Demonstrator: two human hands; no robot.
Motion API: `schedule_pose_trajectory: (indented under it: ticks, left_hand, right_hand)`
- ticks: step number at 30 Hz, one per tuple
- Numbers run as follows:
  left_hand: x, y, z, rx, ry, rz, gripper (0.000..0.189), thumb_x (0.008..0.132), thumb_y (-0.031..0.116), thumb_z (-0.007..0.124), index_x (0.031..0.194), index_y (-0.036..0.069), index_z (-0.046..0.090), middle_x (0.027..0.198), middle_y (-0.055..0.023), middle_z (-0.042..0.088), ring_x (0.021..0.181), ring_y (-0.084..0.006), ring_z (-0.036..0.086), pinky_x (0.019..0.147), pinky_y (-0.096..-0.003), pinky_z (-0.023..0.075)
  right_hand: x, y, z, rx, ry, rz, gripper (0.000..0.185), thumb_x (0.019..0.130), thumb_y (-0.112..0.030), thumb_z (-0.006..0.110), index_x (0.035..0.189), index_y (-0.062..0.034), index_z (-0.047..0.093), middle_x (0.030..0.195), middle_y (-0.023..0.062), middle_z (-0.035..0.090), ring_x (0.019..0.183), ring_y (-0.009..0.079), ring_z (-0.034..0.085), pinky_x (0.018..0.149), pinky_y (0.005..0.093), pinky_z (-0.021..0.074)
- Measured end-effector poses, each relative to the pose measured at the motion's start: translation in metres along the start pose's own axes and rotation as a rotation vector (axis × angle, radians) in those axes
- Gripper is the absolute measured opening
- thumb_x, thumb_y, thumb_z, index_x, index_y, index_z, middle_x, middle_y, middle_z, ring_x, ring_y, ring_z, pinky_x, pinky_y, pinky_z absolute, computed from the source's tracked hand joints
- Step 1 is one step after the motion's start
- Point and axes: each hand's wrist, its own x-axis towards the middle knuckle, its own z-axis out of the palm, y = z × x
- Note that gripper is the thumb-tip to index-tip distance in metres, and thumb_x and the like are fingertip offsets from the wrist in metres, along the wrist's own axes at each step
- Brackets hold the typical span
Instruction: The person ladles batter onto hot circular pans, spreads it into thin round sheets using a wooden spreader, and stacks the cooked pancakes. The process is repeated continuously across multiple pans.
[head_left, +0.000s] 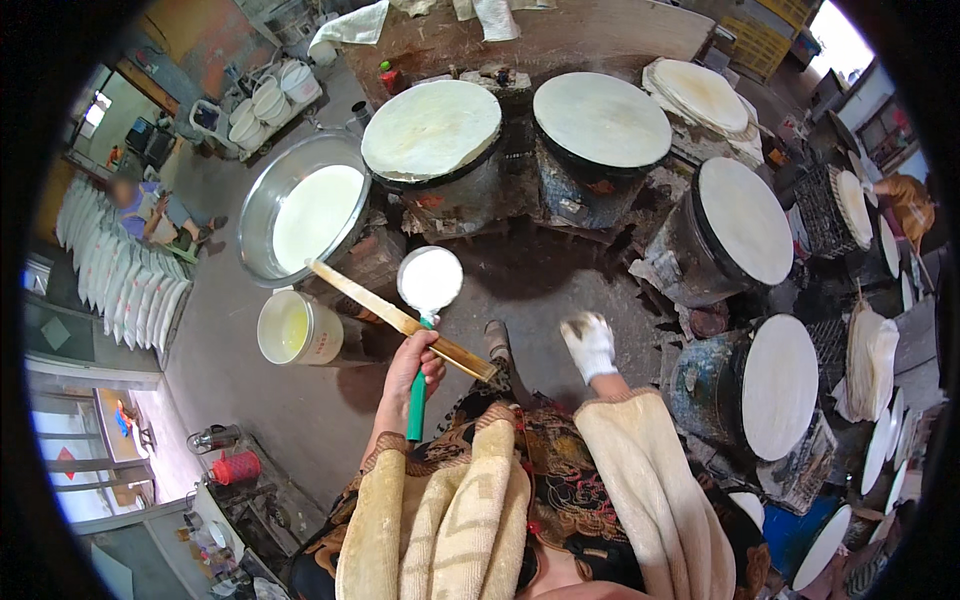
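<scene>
My left hand, bare, grips both the green handle of a ladle and a flat wooden stick. White batter fills the ladle's round bowl. The stick crosses over the handle, its far end at the rim of a large metal basin with white liquid batter inside. In a white glove with soiled fingers, my right hand hangs over the floor, fingers curled, with nothing visible in it. Round drum stoves curve around me; pale sheets cover the tops of the left and middle ones.
Below the basin stands a plastic bucket with yellow liquid. More round-topped stoves line my right, near a stack of flat rounds. A seated person is beside piled white sacks. A red container stands lower left.
</scene>
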Motion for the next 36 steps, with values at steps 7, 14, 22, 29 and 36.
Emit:
schedule_pose_trajectory:
  ticks: [7, 14, 22, 29, 36]
  left_hand:
    - [0.053, 0.081, -0.033, -0.244, 0.048, 0.112, 0.017, 0.093, 0.014, 0.054, 0.078, 0.012, 0.047, 0.049, 0.0071, 0.036, 0.034, -0.0052, 0.036, 0.03, -0.0201, 0.031]
    - [0.058, 0.135, -0.055, -0.276, 0.252, 0.228, 0.02, 0.093, 0.015, 0.054, 0.075, 0.013, 0.045, 0.05, 0.0065, 0.038, 0.035, -0.0052, 0.038, 0.03, -0.0198, 0.0327]
    - [0.055, 0.132, -0.066, -0.494, 0.393, 0.293, 0.02, 0.092, 0.015, 0.054, 0.074, 0.013, 0.047, 0.05, 0.006, 0.041, 0.035, -0.0057, 0.039, 0.029, -0.0202, 0.0335]
    - [0.06, 0.147, -0.052, -0.491, 0.365, 0.344, 0.02, 0.093, 0.015, 0.054, 0.074, 0.012, 0.047, 0.051, 0.0059, 0.042, 0.035, -0.0058, 0.038, 0.029, -0.0201, 0.0332]
    - [0.102, 0.168, -0.034, -0.405, 0.297, 0.306, 0.02, 0.093, 0.015, 0.054, 0.074, 0.013, 0.047, 0.051, 0.006, 0.04, 0.036, -0.0055, 0.038, 0.03, -0.0198, 0.0327]
  right_hand:
    - [0.218, -0.082, 0.052, -0.001, 0.216, -0.27, 0.02, 0.082, -0.024, 0.062, 0.1, -0.0193, 0.071, 0.114, 0.0035, 0.062, 0.109, 0.0272, 0.055, 0.095, 0.0395, 0.0443]
    - [0.356, -0.146, 0.082, -0.424, 0.256, -0.518, 0.054, 0.081, -0.01, 0.055, 0.13, -0.0337, 0.053, 0.144, 0.0079, 0.037, 0.128, 0.032, 0.039, 0.104, 0.0489, 0.0316]
    - [0.424, -0.166, 0.065, -0.487, -0.069, -0.99, 0.028, 0.074, -0.029, 0.069, 0.101, -0.0244, 0.066, 0.136, 0.0025, 0.045, 0.127, 0.0314, 0.04, 0.1, 0.049, 0.0358]
    - [0.5, -0.217, 0.028, -0.014, -0.285, -0.968, 0.016, 0.084, -0.025, 0.063, 0.095, -0.015, 0.069, 0.112, 0.008, 0.065, 0.107, 0.0275, 0.06, 0.094, 0.0378, 0.0486]
    - [0.587, -0.245, -0.051, 0.268, 0.08, -0.374, 0.062, 0.079, -0.038, 0.075, 0.12, 0.0053, 0.058, 0.113, 0.0174, 0.066, 0.105, 0.0238, 0.063, 0.093, 0.0331, 0.0495]
